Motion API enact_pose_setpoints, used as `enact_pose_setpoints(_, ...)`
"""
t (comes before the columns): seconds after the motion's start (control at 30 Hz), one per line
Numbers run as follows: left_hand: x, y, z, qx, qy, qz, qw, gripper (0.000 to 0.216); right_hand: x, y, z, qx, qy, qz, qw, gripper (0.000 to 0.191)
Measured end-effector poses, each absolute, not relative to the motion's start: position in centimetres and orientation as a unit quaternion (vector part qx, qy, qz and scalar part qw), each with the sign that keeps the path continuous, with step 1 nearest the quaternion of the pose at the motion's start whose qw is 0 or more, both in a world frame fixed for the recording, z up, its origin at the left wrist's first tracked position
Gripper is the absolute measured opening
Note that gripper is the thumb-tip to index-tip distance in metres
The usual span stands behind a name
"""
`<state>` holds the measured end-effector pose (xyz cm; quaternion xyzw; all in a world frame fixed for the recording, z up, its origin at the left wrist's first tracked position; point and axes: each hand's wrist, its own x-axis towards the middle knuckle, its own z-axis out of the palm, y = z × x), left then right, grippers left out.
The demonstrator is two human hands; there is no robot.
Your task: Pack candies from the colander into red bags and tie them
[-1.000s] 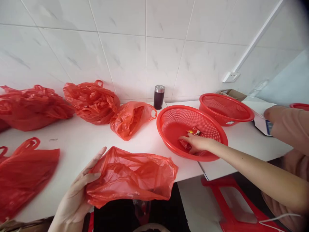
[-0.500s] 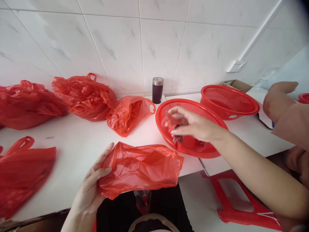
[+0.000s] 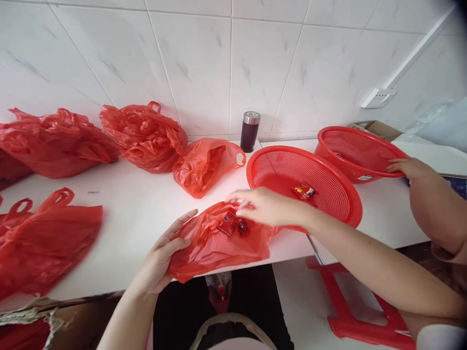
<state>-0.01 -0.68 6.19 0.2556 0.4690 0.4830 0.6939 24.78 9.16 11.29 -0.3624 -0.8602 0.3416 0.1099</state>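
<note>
My left hand [image 3: 166,255] is closed on the left side of a red plastic bag [image 3: 219,257], thumb on top. The bag lies spread at the table's front edge. In its mouth are a small red packet [image 3: 227,221] with a dark printed mark and a small dark-red wrapped piece [image 3: 242,226]. Just above them hovers my right hand [image 3: 257,204], fingers apart and seemingly holding nothing. Right behind it stands a red perforated basket [image 3: 306,154], with a few colourful wrapped packets [image 3: 304,190] inside.
Another person's hand [image 3: 404,166] grips a second red basket [image 3: 359,133] at the right. Stuffed red bags [image 3: 146,141] line the wall beside a dark tumbler [image 3: 250,133]. A flat red bag [image 3: 54,243] lies left. Below right is a red stool [image 3: 339,306].
My right hand has moved left from the basket to above the bag, letting go of small packets there. The other person's hand has come onto the second basket. The view has shifted slightly.
</note>
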Motion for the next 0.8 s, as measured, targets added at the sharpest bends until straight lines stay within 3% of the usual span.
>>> enact_pose_setpoints(0.07, 0.0, -0.5, 6.2, 0.259, 0.484, 0.492, 0.675, 0.068, 27.8, 10.9, 12.2, -0.420, -0.836, 0.315, 0.161, 0.034)
enact_pose_setpoints(0.13, 0.2, -0.4, 6.2, 0.258, 0.497, 0.493, 0.667, 0.067, 31.7, 13.0, 11.5, -0.510, -0.813, 0.237, 0.148, 0.041)
enact_pose_setpoints(0.23, 0.5, -0.5, 6.0, 0.251, 0.501, 0.496, 0.664, 0.065, 37.8, 15.9, 8.0, -0.650, -0.740, 0.168, -0.037, 0.079)
enact_pose_setpoints(0.3, 0.6, -0.7, 5.9, 0.250, 0.508, 0.501, 0.655, 0.065, 40.6, 17.1, 5.5, -0.686, -0.700, 0.163, -0.111, 0.091)
enact_pose_setpoints(0.47, 0.6, -0.9, 5.8, 0.241, 0.538, 0.501, 0.634, 0.068, 42.5, 17.8, 3.6, -0.649, -0.717, 0.217, -0.130, 0.064)
enact_pose_setpoints(0.6, 0.1, -1.1, 5.8, 0.246, 0.562, 0.504, 0.608, 0.070, 42.2, 17.3, 4.9, -0.621, -0.724, 0.267, -0.136, 0.055)
enact_pose_setpoints(0.67, -0.2, -1.2, 5.9, 0.256, 0.571, 0.500, 0.598, 0.071, 41.8, 16.4, 5.2, -0.627, -0.705, 0.290, -0.160, 0.060)
enact_pose_setpoints(0.8, -0.8, -1.6, 5.7, 0.265, 0.588, 0.496, 0.581, 0.071, 40.1, 13.7, 4.7, -0.674, -0.661, 0.267, -0.195, 0.088)
